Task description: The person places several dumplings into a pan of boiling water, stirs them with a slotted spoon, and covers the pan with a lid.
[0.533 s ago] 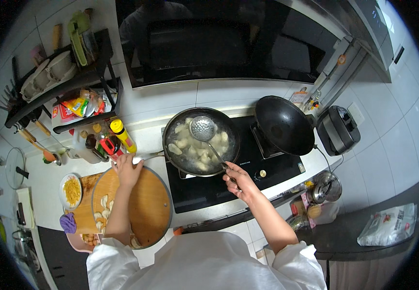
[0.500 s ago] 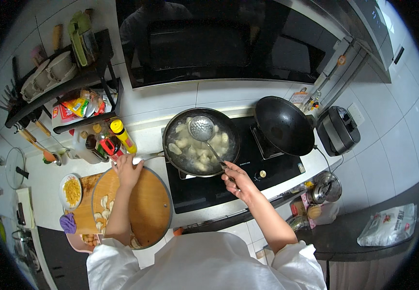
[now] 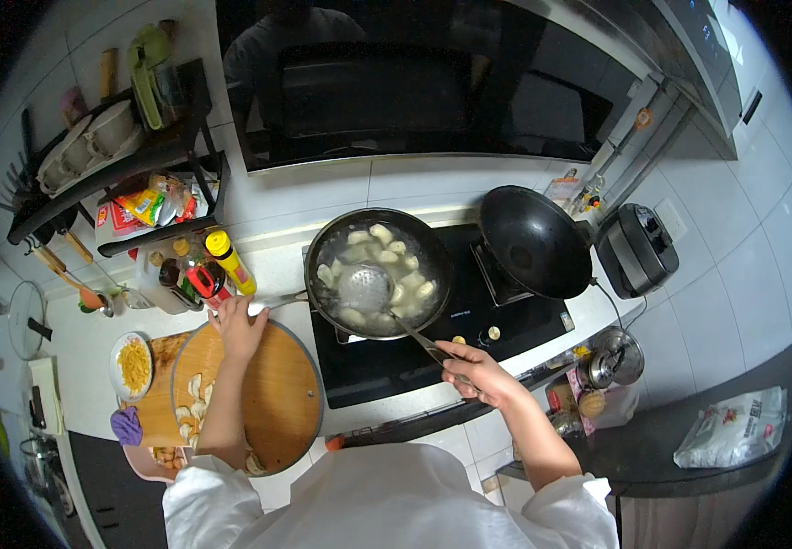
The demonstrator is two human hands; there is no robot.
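The skimmer [image 3: 364, 287] I hold is metal, its round perforated head down in the cloudy liquid [image 3: 385, 274] toward eight o'clock from the wok's middle, its long handle slanting out between four and five. My dark, round wok [image 3: 439, 261] sits level, its own slim handle [image 3: 283, 299] running toward me between eight and nine. Pale, plump dumplings [image 3: 380, 234] lie in the liquid, mostly from eleven round to four, with others near nine and seven.
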